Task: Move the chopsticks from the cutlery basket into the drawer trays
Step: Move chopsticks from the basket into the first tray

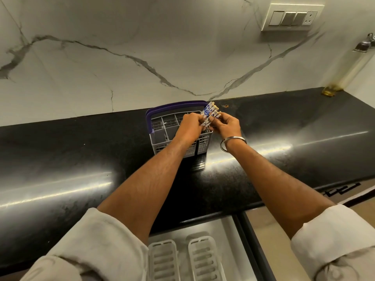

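Left hand (189, 126) and right hand (227, 124) both gripping patterned chopstick bundle (209, 114), bundle standing in cutlery basket (160, 128) on black worktop (81, 151), drawer trays (164, 260) lying near.

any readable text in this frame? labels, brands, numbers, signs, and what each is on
None readable.
chopsticks: blue and white pattern only, too small to tell whether it holds any characters.
switch panel: no markings legible.
cutlery basket: no visible label or brand.
drawer trays: plain slotted plastic, no text.
Bottle at the right edge: no label readable.
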